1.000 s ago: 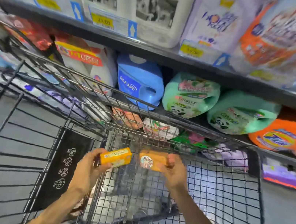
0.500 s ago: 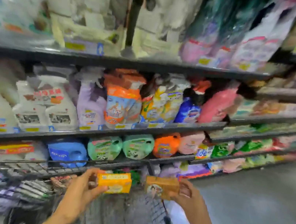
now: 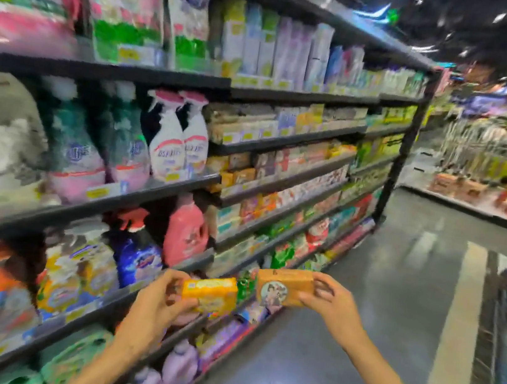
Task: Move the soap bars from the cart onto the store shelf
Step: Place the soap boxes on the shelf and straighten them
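Observation:
My left hand (image 3: 153, 305) grips a yellow-orange soap bar (image 3: 210, 294) by its left end. My right hand (image 3: 329, 303) holds a brown-orange soap box (image 3: 284, 287) with a round picture on its front, gripped at its right end. Both bars are held side by side in the air in front of the lower shelves. Boxed soaps fill the narrow shelves (image 3: 281, 176) farther along the aisle, up and to the right of my hands. The cart is out of view.
The tall shelf unit (image 3: 99, 70) runs along the left with detergent bottles (image 3: 187, 231), spray bottles (image 3: 177, 141) and refill bags. The grey aisle floor (image 3: 394, 295) stretches ahead to the right. Another display (image 3: 494, 181) stands across the aisle at far right.
My view has swung up and to the right, from the cart basket to the aisle and shelves. Both hands have kept hold of their soap bars, and the cart has left the view.

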`<state>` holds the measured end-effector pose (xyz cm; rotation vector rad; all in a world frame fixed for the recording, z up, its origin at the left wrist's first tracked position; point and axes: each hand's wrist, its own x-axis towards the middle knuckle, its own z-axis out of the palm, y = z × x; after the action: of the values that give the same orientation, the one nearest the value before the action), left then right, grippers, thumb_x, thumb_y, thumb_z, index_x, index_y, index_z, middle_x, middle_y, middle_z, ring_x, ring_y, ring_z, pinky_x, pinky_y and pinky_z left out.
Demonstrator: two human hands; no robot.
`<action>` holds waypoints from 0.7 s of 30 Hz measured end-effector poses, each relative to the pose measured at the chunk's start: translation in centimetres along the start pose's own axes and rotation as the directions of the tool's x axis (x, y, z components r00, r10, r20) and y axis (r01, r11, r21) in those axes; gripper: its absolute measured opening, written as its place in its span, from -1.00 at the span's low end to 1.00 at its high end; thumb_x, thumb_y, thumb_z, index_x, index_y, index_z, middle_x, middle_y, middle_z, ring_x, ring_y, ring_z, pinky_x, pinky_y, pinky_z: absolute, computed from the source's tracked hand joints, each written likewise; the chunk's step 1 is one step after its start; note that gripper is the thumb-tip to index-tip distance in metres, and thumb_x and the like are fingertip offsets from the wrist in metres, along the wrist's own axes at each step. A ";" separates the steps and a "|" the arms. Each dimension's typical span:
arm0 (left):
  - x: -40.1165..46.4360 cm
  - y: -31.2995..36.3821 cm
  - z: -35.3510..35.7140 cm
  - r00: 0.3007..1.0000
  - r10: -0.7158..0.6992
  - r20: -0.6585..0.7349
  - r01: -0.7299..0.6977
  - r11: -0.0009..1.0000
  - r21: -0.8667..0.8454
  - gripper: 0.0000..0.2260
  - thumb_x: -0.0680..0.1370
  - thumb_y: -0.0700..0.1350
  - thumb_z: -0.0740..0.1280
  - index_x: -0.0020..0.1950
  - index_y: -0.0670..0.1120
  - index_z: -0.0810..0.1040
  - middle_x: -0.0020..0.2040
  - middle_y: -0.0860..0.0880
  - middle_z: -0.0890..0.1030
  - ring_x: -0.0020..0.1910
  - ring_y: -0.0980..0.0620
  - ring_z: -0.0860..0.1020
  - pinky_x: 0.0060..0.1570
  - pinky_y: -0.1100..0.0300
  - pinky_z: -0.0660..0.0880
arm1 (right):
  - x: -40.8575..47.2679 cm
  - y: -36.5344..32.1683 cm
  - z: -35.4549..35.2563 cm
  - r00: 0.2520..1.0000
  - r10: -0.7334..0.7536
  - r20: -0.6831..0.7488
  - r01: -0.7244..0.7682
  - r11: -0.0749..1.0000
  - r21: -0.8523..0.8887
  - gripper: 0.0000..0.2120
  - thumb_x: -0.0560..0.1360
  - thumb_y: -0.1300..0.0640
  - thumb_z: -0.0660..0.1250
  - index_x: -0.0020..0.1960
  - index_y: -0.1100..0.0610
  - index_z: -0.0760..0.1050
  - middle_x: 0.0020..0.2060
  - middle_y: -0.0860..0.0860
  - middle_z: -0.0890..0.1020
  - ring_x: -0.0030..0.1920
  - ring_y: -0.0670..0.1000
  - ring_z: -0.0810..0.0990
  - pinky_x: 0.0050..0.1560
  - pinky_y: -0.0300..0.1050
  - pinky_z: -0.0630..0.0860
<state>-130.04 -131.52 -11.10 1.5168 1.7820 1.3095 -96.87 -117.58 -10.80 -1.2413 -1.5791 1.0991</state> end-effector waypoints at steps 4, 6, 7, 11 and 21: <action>5.6 4.1 6.8 0.999 0.051 -0.012 -0.051 0.999 0.007 -0.63 0.38 0.06 0.55 0.12 0.04 0.55 -0.06 -0.03 0.70 -0.07 -0.01 0.67 0.00 0.06 0.59 | 5.2 0.5 -7.5 0.999 -0.030 -0.034 0.031 0.999 0.028 -0.54 0.35 0.40 0.54 0.19 0.14 0.55 -0.08 0.08 0.72 -0.15 -0.10 0.67 -0.11 -0.25 0.63; 7.8 6.4 10.1 0.997 0.059 -0.044 -0.058 0.998 0.009 -0.69 0.44 -0.13 0.56 0.11 -0.04 0.55 -0.07 -0.02 0.69 -0.13 0.10 0.66 -0.14 0.33 0.55 | 7.8 1.0 -10.9 0.998 -0.052 -0.018 0.053 0.998 0.025 -0.55 0.36 0.33 0.56 0.20 0.10 0.57 -0.06 0.03 0.72 -0.09 -0.06 0.69 -0.03 -0.18 0.64; 8.8 7.6 11.6 0.997 0.057 -0.051 -0.056 0.998 0.014 -0.72 0.47 -0.19 0.54 0.11 -0.05 0.55 -0.05 0.01 0.69 -0.12 0.16 0.66 -0.19 0.40 0.53 | 9.1 1.3 -12.3 0.998 -0.054 -0.014 0.055 0.998 0.013 -0.55 0.36 0.28 0.57 0.20 0.05 0.58 -0.04 -0.01 0.73 -0.04 -0.06 0.70 0.01 -0.14 0.64; 12.5 10.2 15.3 0.992 0.038 -0.117 -0.038 0.999 0.008 -0.72 0.50 -0.15 0.51 0.16 0.01 0.54 0.01 0.06 0.69 -0.07 0.20 0.67 -0.14 0.30 0.60 | 13.8 1.8 -16.1 0.997 -0.080 0.024 0.079 0.997 0.022 -0.58 0.37 0.23 0.58 0.17 -0.03 0.59 -0.10 -0.09 0.73 0.00 -0.07 0.70 0.00 -0.12 0.62; 24.3 10.0 16.6 0.923 0.032 -0.384 0.015 0.993 0.118 -0.73 0.49 -0.06 0.52 0.11 0.13 0.53 -0.03 0.16 0.69 -0.03 0.22 0.64 0.01 0.07 0.61 | 27.3 2.3 -15.2 0.970 -0.112 0.216 0.090 0.990 0.109 -0.56 0.41 0.24 0.54 0.22 -0.01 0.54 0.03 -0.06 0.71 0.03 -0.12 0.67 -0.10 -0.29 0.59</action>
<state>-118.51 -103.43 -4.21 1.3971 2.1292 1.6210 -86.45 -88.35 -6.40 -0.9889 -1.7120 1.2690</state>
